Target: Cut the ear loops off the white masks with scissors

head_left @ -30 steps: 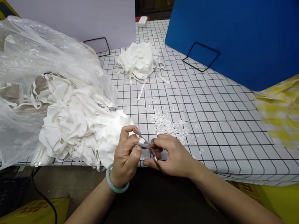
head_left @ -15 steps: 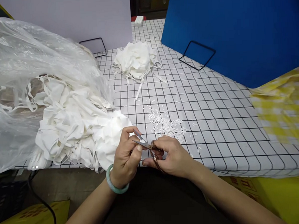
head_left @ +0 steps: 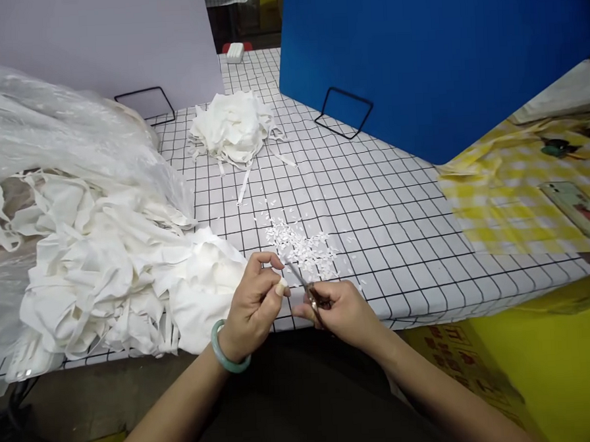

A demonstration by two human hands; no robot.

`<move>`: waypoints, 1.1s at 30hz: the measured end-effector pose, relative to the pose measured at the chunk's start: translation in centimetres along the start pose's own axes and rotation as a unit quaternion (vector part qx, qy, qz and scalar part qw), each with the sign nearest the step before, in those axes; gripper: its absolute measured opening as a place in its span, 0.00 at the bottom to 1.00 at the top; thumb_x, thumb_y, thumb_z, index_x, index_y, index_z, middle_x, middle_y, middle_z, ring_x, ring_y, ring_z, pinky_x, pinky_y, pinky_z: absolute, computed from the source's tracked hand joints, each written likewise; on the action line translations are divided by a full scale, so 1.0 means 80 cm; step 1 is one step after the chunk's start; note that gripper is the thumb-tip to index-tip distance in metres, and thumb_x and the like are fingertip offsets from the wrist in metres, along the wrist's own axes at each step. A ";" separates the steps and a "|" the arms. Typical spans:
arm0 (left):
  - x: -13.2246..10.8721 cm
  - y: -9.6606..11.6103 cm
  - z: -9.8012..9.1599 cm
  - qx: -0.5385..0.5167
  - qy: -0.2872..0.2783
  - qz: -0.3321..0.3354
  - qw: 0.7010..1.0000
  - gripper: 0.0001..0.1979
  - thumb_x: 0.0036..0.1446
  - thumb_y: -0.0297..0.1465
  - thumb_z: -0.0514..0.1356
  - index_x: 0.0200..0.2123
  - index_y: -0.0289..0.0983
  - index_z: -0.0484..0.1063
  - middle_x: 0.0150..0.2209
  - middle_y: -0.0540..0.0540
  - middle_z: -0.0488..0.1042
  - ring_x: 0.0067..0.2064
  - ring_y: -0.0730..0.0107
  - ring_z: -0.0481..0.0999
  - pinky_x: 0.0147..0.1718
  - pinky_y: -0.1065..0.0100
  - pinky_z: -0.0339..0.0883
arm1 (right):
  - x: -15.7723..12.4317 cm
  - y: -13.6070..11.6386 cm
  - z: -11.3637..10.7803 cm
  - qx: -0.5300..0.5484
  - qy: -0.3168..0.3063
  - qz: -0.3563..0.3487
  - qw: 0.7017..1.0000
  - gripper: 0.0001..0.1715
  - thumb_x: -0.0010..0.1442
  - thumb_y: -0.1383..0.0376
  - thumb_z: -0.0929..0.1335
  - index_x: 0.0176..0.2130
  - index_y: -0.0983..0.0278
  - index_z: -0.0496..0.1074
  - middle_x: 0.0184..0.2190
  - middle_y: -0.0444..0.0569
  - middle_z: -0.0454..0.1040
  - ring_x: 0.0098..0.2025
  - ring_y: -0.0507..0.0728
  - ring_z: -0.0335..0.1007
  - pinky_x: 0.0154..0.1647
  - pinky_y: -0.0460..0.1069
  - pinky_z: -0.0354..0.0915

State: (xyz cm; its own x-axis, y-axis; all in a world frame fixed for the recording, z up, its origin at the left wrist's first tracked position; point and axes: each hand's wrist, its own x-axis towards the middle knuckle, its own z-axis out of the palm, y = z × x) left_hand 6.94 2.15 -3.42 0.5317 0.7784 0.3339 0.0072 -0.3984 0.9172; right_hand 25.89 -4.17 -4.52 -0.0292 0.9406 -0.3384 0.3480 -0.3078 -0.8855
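My left hand (head_left: 256, 307), with a pale green bangle at the wrist, pinches a small end of a white fabric piece (head_left: 283, 283) between thumb and fingers. Most of that piece is hidden by the hand. Scissors (head_left: 299, 273) are in my right hand (head_left: 348, 312), fingers through the brown handles. Their blades look nearly closed and point up and left, just right of my left fingertips. Beside my left hand spreads a heap of white fabric pieces (head_left: 114, 263) with thin straps. Behind the blades lie many tiny white clippings (head_left: 303, 247).
A smaller pile of white fabric pieces (head_left: 233, 128) sits farther back on the checked tablecloth (head_left: 373, 210). Clear plastic bag (head_left: 72, 127) at left; blue board (head_left: 415, 56) and grey board (head_left: 93, 47) stand behind. A phone (head_left: 578, 207) lies on yellow checked cloth (head_left: 476, 198) at right.
The view has turned right, bringing the phone into sight. The scissors have swung from pointing left across my left fingertips to pointing more upward, apart from them, with blades closer together.
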 end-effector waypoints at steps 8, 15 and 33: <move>-0.057 0.087 -0.068 -0.147 0.062 -0.089 0.983 0.15 0.70 0.33 0.52 0.31 0.37 0.72 0.43 0.42 0.65 0.43 0.64 0.69 0.46 0.62 0.69 | 0.036 -0.014 0.053 0.097 -0.045 -0.162 0.981 0.29 0.45 0.55 0.80 0.41 0.57 0.67 0.56 0.52 0.73 0.58 0.65 0.69 0.57 0.58 0.66; -0.111 0.090 -0.116 0.134 0.206 -0.082 0.966 0.19 0.64 0.31 0.61 0.58 0.46 0.69 0.62 0.42 0.63 0.65 0.50 0.62 0.63 0.52 0.61 | 0.082 -0.084 0.141 0.298 -0.075 -0.186 0.933 0.14 0.49 0.64 0.76 0.29 0.60 0.67 0.35 0.45 0.75 0.38 0.56 0.72 0.41 0.51 0.69; 0.217 -0.013 -0.180 0.123 0.110 -0.098 0.982 0.15 0.59 0.22 0.62 0.50 0.37 0.76 0.62 0.41 0.68 0.61 0.57 0.68 0.60 0.54 0.65 | 0.278 -0.172 -0.062 0.027 0.260 -0.234 0.936 0.12 0.58 0.60 0.73 0.38 0.61 0.68 0.36 0.48 0.72 0.36 0.54 0.67 0.40 0.52 0.66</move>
State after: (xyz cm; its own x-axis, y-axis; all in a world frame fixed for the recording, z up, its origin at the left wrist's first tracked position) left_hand 3.95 23.10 4.56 0.3046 0.9266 0.2205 0.3086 -0.3150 0.8975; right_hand 25.12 21.66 1.70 0.2979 0.9126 0.2801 0.3634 0.1629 -0.9173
